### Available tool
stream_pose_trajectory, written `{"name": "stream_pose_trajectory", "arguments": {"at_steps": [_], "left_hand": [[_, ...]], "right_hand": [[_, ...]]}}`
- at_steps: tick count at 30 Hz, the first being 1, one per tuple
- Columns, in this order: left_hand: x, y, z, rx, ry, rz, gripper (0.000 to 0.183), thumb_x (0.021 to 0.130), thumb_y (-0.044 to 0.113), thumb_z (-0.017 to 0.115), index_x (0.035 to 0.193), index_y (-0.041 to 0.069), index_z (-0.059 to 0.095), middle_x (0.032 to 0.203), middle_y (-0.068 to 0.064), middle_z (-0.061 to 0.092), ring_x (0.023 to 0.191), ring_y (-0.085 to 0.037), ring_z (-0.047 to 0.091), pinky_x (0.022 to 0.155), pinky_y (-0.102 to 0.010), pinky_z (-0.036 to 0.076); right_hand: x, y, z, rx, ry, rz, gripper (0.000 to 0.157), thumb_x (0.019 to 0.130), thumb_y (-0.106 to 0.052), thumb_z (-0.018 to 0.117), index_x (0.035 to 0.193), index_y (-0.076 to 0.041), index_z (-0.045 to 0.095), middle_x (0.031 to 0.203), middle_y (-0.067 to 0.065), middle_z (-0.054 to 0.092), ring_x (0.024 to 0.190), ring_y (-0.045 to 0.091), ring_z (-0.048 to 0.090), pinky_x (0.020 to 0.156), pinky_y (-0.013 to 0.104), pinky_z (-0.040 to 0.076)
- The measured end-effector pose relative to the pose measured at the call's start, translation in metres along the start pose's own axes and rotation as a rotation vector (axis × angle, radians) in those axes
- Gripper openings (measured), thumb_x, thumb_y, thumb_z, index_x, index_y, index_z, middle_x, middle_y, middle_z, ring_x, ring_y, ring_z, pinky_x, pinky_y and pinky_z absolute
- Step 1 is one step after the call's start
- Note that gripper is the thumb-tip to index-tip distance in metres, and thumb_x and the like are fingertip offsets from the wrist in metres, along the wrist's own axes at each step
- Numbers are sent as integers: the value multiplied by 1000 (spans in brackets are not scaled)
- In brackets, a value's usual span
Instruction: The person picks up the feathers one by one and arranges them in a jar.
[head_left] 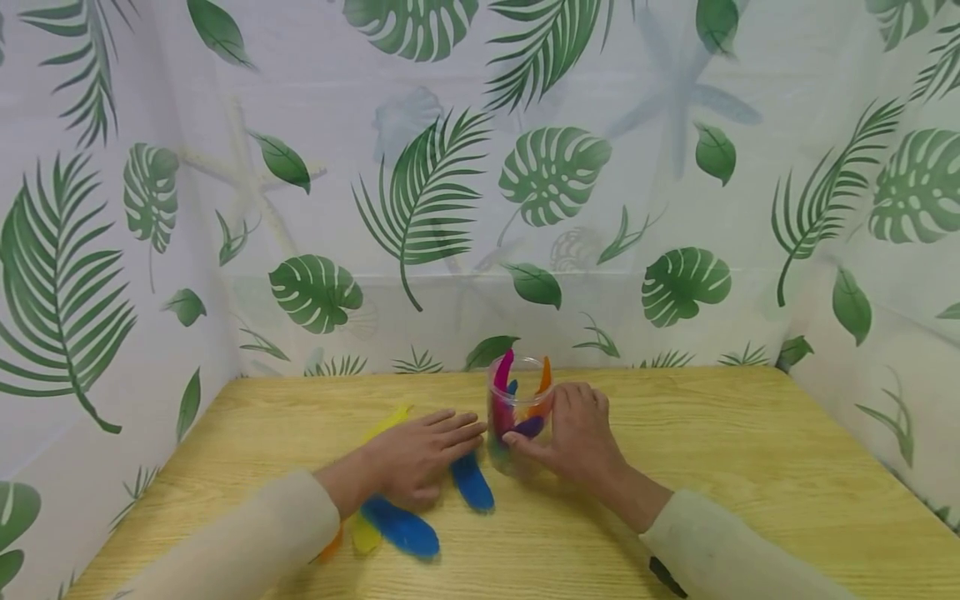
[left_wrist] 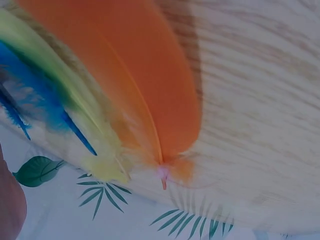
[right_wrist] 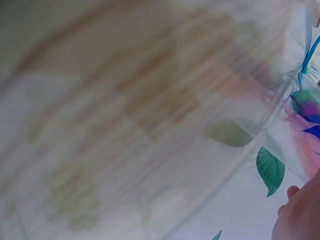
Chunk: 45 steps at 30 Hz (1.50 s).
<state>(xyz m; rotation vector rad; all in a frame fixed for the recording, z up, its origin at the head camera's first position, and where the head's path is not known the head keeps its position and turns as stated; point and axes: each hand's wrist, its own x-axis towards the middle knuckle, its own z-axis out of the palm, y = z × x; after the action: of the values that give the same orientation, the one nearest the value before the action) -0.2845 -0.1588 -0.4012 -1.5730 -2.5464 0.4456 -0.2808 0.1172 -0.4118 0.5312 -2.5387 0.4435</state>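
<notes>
Two blue feathers [head_left: 403, 528] lie partly under the left hand [head_left: 412, 454], fingers outstretched, while the right hand [head_left: 581, 437] grips one clear cup [head_left: 519, 403].

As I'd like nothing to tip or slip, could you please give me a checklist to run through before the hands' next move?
1. Clear cup upright on the table: ok, it stands upright.
2. Cup steadied: ok, the right hand holds its side.
3. Left hand has a firm hold on a feather: cannot tell; it lies over the feathers and hides the contact.
4. Loose feathers apart from one another: not ok, a blue feather overlaps a yellow feather.
5. Cup mouth unblocked: ok, there is a gap between the pink feather and the orange feather rising through it.
</notes>
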Motion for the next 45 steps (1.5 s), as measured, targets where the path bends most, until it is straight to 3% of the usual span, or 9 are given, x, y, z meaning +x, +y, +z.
{"name": "stream_pose_trajectory", "arguments": {"at_steps": [13,20,27,33,38,45], "left_hand": [[7,11,12,-149,-62,6,61,104,28,43,159,11,25,166,-5,23,154,-23,19,123,-38,21],[10,17,16,-104,-66,4,53,107,24,37,157,10,29,164,-5,28,152,-22,26,122,-35,25],[10,20,16,-139,-76,-44,51,110,25,35,158,12,28,165,-2,27,152,-18,26,121,-33,25],[9,19,16,-133,-33,-30,49,110,22,38,156,9,32,162,-5,33,150,-20,31,119,-34,30],[10,19,17,-69,13,-3,47,108,19,41,153,7,38,158,-7,40,146,-21,38,117,-33,33],[11,21,13,-107,22,-70,43,107,15,46,149,7,45,153,-6,48,142,-20,45,113,-31,39]], "right_hand": [[0,4,1,-14,15,86,70,76,-69,72,99,-5,53,90,8,54,100,31,48,91,49,33],[-2,7,1,-14,7,95,70,77,-68,73,101,-4,53,93,9,54,103,32,48,93,51,33],[-4,13,-3,-19,-4,103,70,77,-67,74,104,-5,52,94,10,53,106,33,47,95,52,33],[-4,17,-5,-30,-4,101,74,77,-69,72,106,-4,52,96,11,54,108,33,48,95,52,33],[-5,17,-6,-30,5,96,74,77,-69,72,106,-4,52,96,11,54,107,33,48,95,52,33],[-5,17,-5,-31,3,93,74,77,-69,72,106,-4,52,95,10,53,106,33,48,95,51,33]]}}
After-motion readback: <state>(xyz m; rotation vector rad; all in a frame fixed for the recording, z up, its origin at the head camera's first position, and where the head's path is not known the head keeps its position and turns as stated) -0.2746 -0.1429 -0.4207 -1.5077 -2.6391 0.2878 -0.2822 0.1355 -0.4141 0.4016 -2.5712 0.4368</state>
